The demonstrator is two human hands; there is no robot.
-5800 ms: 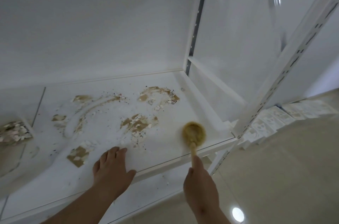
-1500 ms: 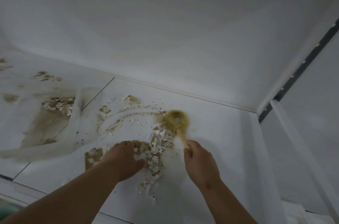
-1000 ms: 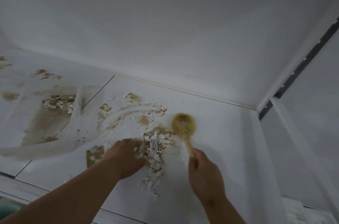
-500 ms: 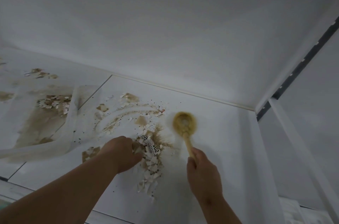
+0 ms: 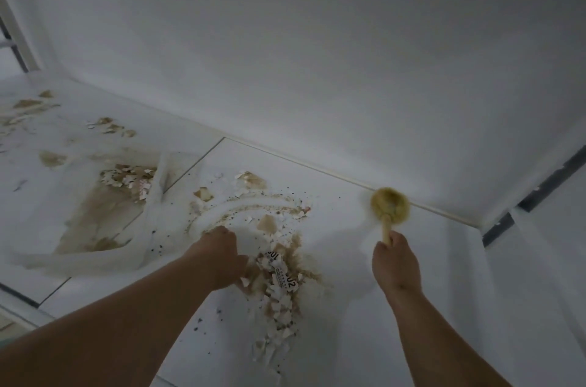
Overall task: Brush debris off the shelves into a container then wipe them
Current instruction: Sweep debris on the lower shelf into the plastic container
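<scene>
Two bare forearms reach in from the near edge over one white shelf (image 5: 396,339). The left hand (image 5: 218,255) rests knuckles-up on the shelf, its fingers curled under at the edge of the nearest debris pile (image 5: 279,285), a long heap of torn white paper bits and brown dust, some scraps printed with dark digits; whether the fingers pinch anything cannot be told. The right hand (image 5: 394,263) sits to the right of that pile, its fingers wrapped round the short wooden handle of one round brush (image 5: 390,207), whose yellowish, blurred bristle head is near the shelf's back edge, apart from the pile. Beyond the left hand an arc of crumbs (image 5: 253,209) curves over the shelf with a few loose brown flakes. Left of a seam, a second pile (image 5: 126,180) lies on a brown smear, with a pale streak before it, and smaller patches (image 5: 111,126) lie farther back. The white wall (image 5: 317,53) rises behind, with one dark slotted upright (image 5: 551,180) at the right
</scene>
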